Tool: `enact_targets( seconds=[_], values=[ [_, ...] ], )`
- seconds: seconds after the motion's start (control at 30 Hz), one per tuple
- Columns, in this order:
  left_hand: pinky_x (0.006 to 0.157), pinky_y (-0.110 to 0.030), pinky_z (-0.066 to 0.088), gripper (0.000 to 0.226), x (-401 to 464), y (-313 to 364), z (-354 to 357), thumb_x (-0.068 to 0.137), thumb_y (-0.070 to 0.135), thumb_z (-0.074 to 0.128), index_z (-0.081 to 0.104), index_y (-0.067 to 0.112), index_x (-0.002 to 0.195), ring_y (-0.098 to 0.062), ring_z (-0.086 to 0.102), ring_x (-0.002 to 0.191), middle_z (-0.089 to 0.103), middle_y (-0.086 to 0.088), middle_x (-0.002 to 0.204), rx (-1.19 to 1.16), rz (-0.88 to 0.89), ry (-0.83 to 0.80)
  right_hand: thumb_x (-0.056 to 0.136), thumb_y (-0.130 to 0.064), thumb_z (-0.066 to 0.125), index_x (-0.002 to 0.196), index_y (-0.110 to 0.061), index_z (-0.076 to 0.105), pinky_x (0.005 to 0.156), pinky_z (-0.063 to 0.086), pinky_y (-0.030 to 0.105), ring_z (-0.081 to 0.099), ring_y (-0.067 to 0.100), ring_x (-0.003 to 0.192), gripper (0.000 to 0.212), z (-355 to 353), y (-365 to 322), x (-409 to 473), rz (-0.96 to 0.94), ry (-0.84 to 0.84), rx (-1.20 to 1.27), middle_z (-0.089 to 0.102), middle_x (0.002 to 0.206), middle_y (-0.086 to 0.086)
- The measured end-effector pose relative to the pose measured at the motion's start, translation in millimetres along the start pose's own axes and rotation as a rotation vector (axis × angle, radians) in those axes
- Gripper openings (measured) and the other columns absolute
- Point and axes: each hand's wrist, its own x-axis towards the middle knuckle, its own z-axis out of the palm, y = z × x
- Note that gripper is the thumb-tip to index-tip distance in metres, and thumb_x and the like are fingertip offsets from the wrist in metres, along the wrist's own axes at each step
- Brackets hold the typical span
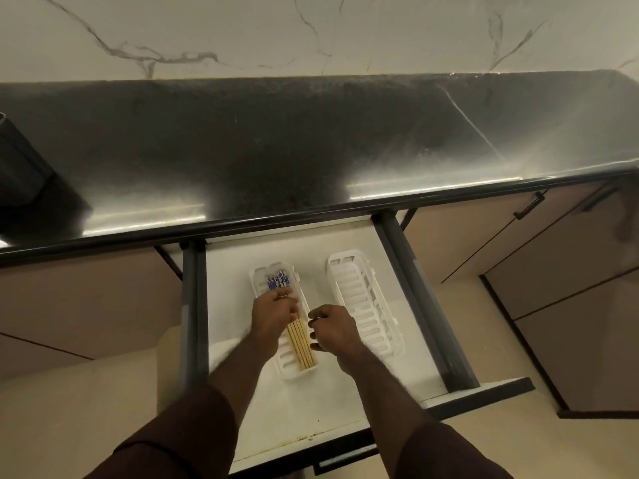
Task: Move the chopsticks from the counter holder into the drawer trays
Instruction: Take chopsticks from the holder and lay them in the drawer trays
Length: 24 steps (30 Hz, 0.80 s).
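1. Dark sleeves (179,433) fill the bottom of the head view, both forearms reaching forward into the open drawer (349,243) below the black counter (276,150).
2. In the same view, the left hand (273,314) lies over the middle of the chopsticks (301,344), fingers curled down onto the bundle, apparently grasping or pressing it into the left tray (257,281). The right hand (330,326) sits just beside that tray's right rim, fingers loosely curled, with a dark ring visible; whether it pinches the rim or holds nothing I cannot tell.
3. The chopsticks are already inside the left tray, lying flat. Their long axis follows the tray's length, running from the drawer front toward the counter and leaning slightly left. Blue-and-white patterned tops point away from the person; plain wooden tips point toward the drawer front.
4. The right tray (359,299) stands apart to the right, slotted, with nothing visible in it.
5. A dark container (20,160) sits at the counter's far left edge, possibly the holder; its contents are out of view.
6. To finish this step well, I would keep the sticks parallel, settle them flat on the slotted floor, and steady the tray so it does not slide. Lifting the left hand straight up should avoid dragging any stick out of line.
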Motion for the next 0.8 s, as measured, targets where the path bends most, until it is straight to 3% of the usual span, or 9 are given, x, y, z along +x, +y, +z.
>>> enact_targets(
  seconds=[0.07,0.17,0.33,0.63,0.8],
  values=[
    [0.078,-0.043,0.056,0.014,-10,14,-10,0.092,0.008,0.059,0.069,0.004,0.100,-0.028,0.064,0.083,0.070,-0.021,0.098,-0.113,-0.023,-0.039,0.089,0.001,0.045,0.117,-0.008,0.067,0.067,0.063,0.033,0.068,0.023,0.085,0.037,-5,-9,-11,-0.036,0.010,0.021,0.067,0.112,0.009],
    [0.079,-0.041,0.057,0.021,-30,27,-23,0.096,0.019,0.055,0.068,0.005,0.104,-0.030,0.067,0.090,0.072,-0.016,0.100,-0.138,0.026,-0.061,0.087,0.001,0.046,0.113,-0.010,0.068,0.075,0.063,0.037,0.069,0.021,0.081,0.036,-13,-21,-32,-0.095,0.009,0.033,0.068,0.106,0.006],
    [0.083,-0.041,0.058,0.025,-76,41,-45,0.097,0.029,0.053,0.067,0.011,0.108,-0.028,0.070,0.094,0.073,-0.010,0.101,-0.115,0.133,-0.070,0.088,-0.001,0.050,0.100,-0.012,0.068,0.083,0.061,0.045,0.067,0.025,0.092,0.025,-19,-40,-74,-0.228,-0.023,0.029,0.068,0.099,0.005],
    [0.080,-0.038,0.057,0.015,-161,77,-112,0.095,0.026,0.058,0.069,0.016,0.093,-0.023,0.069,0.086,0.074,-0.007,0.093,-0.084,0.365,0.025,0.094,-0.007,0.056,0.106,-0.006,0.072,0.079,0.062,0.039,0.067,0.025,0.093,0.020,0,-83,-151,-0.442,-0.038,-0.019,0.071,0.104,0.006],
    [0.077,-0.036,0.057,0.016,-192,103,-181,0.093,0.022,0.061,0.071,0.011,0.095,-0.020,0.068,0.082,0.075,-0.008,0.091,-0.102,0.479,0.076,0.092,-0.012,0.057,0.096,-0.011,0.073,0.079,0.062,0.041,0.070,0.027,0.089,0.016,45,-127,-187,-0.562,-0.085,-0.045,0.073,0.095,0.008]
  ],
)
